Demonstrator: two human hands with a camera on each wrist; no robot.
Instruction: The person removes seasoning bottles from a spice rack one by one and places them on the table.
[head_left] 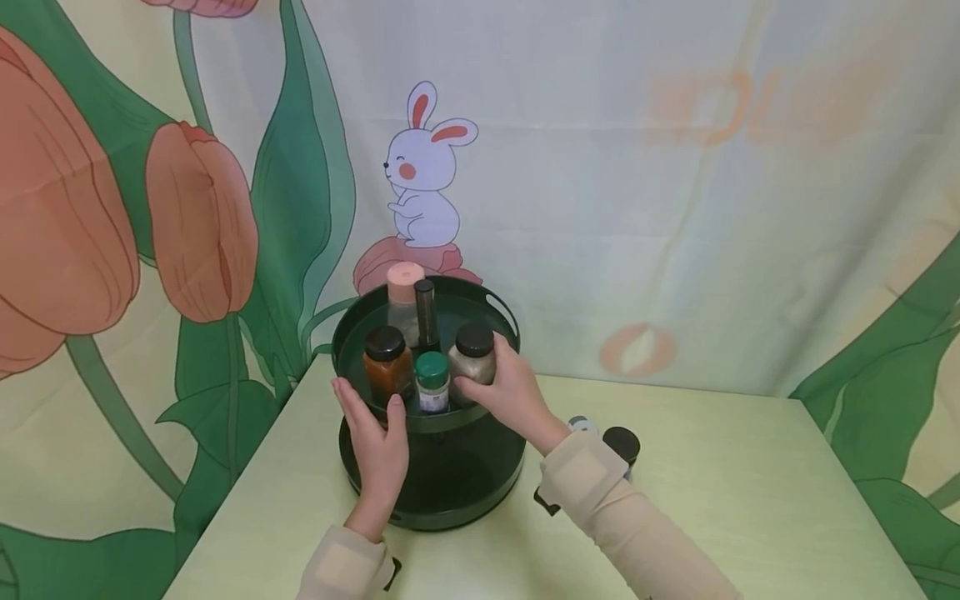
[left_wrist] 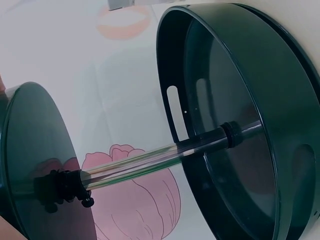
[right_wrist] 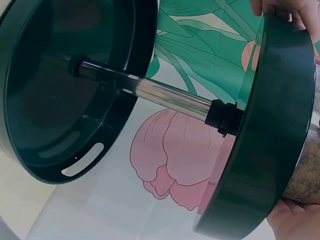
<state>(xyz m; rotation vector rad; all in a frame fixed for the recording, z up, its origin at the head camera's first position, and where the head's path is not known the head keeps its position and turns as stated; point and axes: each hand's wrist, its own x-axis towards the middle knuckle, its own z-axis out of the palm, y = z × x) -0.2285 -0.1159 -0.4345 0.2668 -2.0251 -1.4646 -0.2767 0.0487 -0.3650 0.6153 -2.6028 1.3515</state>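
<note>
Pale-green table (head_left: 712, 483) below right hand (head_left: 521, 396), gripping black-lidded clear jar (head_left: 472, 366). Left hand (head_left: 378, 450), seemingly straight-fingered, braces dark-green round tray (head_left: 438, 422); uneven loading might topple it

The rack (head_left: 442, 422) is dark green, and its clear pole (left_wrist: 135, 166) has black collars (left_wrist: 232, 134). One jar (head_left: 390, 374) is orange-brown under a black lid (head_left: 385, 342); a second jar (head_left: 469, 367) is greyish beige, also with a black lid. A small bottle (head_left: 432, 397) wears a green cap (head_left: 432, 367), and another bottle (head_left: 401, 315) a pink cap (head_left: 406, 282). The surface (head_left: 735, 475) is pale yellow-green. On the whitish backdrop (head_left: 562, 208) there are pink-orange tulips (head_left: 198, 225), green leaves (head_left: 300, 158) and a white rabbit (head_left: 427, 217).
</note>
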